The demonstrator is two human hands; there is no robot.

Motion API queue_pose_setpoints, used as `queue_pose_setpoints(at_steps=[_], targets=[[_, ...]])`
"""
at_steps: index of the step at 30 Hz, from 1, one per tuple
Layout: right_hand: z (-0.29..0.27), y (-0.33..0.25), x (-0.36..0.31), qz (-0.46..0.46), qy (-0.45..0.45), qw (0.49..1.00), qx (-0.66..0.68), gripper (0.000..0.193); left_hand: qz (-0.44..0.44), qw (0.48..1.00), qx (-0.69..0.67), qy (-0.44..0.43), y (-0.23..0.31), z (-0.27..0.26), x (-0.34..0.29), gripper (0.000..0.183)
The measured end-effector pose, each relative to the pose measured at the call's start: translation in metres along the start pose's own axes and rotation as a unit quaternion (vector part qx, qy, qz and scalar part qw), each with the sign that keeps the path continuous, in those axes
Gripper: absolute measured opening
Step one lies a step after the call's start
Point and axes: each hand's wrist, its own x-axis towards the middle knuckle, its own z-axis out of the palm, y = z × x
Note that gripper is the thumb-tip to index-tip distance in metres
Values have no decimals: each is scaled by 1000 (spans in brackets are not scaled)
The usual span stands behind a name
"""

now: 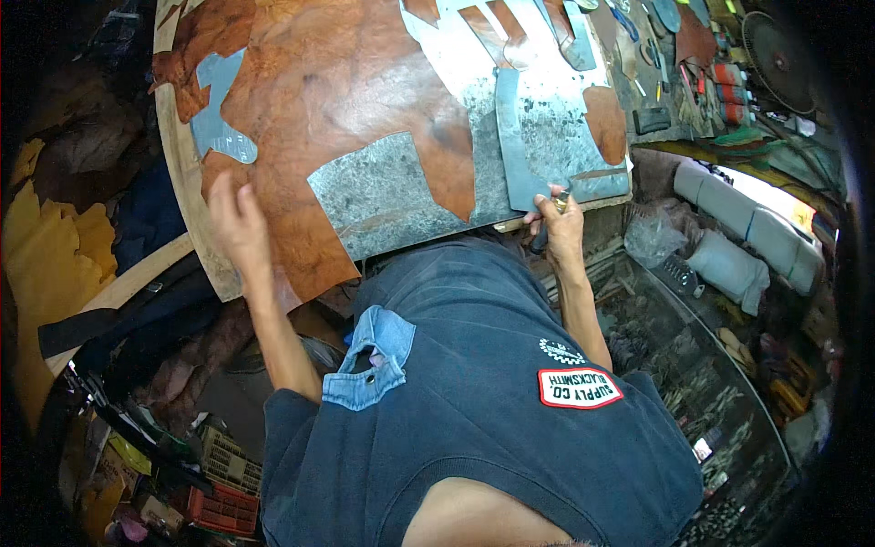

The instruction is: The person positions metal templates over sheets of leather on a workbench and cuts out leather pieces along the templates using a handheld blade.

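Note:
A brown leather hide [351,68] with cut edges covers much of the work table. My left hand [239,223] hovers at the hide's left edge, slightly blurred, with its fingers stretched and nothing in them. Just beyond it, a grey-blue curved template [219,128] lies flat on the leather. At the table's near right edge, my right hand [561,226] is closed around a small tool [540,240] with a dark handle and a brass-coloured part; its tip cannot be made out. Those fingers are beside the lower end of a long grey-blue template [516,146].
Bare mottled metal sheet [374,196] shows where leather is cut away. Brown leather pieces [604,123] and other templates lie at the far right. Hand tools [652,64] crowd a side bench. A red crate [223,508] stands lower left, with yellow leather [64,246] above it.

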Motion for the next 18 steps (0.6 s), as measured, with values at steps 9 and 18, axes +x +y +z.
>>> queue_pose_setpoints(at_steps=[9,18], targets=[[-18,4,5,20,2,998,-52,29,254,928,-61,-266,164,101,-49,44],[-21,1,11,40,-7,997,-60,27,202,938,2,-283,187,112,-28,57]])
